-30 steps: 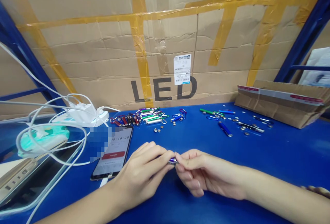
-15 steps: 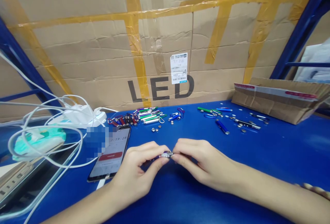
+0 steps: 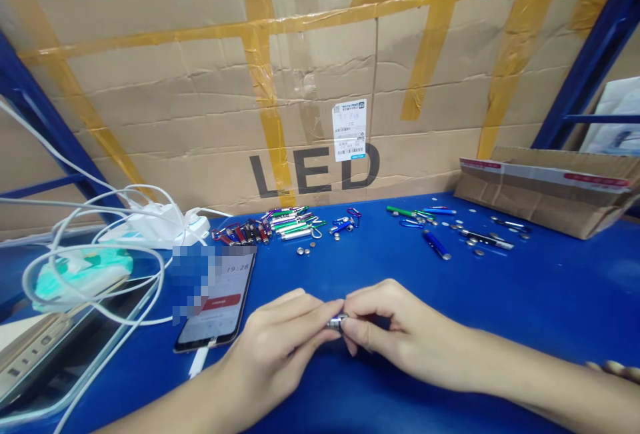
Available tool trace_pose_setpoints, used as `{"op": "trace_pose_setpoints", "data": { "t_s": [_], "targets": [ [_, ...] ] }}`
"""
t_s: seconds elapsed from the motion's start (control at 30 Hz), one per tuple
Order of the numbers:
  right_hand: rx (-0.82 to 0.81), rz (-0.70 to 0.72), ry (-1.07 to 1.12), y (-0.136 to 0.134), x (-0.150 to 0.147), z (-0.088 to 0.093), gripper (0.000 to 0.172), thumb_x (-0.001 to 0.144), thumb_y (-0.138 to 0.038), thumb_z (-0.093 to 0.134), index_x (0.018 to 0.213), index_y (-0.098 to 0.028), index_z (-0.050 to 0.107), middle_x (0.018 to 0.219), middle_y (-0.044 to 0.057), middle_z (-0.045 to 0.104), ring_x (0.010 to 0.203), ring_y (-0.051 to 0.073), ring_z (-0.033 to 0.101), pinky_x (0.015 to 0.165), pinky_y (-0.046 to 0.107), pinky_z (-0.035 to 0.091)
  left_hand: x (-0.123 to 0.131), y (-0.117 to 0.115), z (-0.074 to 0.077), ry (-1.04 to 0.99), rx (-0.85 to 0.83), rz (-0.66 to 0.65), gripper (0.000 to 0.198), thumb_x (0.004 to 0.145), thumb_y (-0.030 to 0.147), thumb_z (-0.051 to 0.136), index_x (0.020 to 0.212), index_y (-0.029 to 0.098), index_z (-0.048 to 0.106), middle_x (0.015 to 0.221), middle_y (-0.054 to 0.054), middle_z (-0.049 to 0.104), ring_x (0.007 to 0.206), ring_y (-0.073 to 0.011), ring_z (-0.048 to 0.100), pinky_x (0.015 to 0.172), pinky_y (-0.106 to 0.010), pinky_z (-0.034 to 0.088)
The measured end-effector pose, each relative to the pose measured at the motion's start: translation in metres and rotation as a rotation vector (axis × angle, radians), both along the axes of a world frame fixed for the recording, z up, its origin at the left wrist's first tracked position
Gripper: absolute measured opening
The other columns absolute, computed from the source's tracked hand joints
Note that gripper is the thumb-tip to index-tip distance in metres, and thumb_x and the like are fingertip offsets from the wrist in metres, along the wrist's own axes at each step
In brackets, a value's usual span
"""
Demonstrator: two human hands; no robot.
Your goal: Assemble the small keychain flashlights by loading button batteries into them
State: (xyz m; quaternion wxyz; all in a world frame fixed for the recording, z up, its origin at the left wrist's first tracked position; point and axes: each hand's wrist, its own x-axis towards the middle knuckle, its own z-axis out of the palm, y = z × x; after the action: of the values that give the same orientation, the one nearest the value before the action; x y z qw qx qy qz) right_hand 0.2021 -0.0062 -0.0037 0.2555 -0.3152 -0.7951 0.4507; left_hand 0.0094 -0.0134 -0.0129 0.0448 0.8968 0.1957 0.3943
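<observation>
My left hand (image 3: 293, 331) and my right hand (image 3: 387, 324) meet over the blue tabletop, fingertips almost touching. Between them is a small mini flashlight (image 3: 336, 322), of which only a shiny silver section shows; the rest is hidden by fingers. My left fingers are wrapped round its body, lying along it. With thumb and forefinger my right hand pinches its right end. Beyond the hands lie several small silver button cells (image 3: 301, 251). A blue mini flashlight (image 3: 437, 245) lies farther right, and a row of red and dark ones (image 3: 249, 231) lies at the back left.
A phone (image 3: 220, 301) on a white cable lies left of my hands. Looped white cables (image 3: 160, 267) and a power strip (image 3: 173, 224) fill the left side. An open cardboard box (image 3: 545, 197) stands at the back right. A large taped carton (image 3: 210, 107) walls off the back.
Both hands have come closer together and slightly lower. My right fingers now cover more of the flashlight's end, and my left fingers have stretched farther along it. The view has shifted slightly.
</observation>
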Motion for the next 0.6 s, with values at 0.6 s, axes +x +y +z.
{"op": "trace_pose_setpoints", "data": {
  "t_s": [0.6],
  "targets": [
    [-0.262,-0.108,0.085,0.023,0.005,0.005,0.056,0.085,-0.06,0.034,0.067,-0.012,0.057,0.049,-0.003,0.045,0.042,0.007,0.044,0.043,0.021,0.041,0.003,0.007,0.007,-0.117,-0.291,0.197,0.023,0.082,0.017,0.056,0.103,0.016,0.067,0.072,-0.003,0.067,0.063,-0.0123,0.059,0.058,-0.021,0.048]
  ]
}}
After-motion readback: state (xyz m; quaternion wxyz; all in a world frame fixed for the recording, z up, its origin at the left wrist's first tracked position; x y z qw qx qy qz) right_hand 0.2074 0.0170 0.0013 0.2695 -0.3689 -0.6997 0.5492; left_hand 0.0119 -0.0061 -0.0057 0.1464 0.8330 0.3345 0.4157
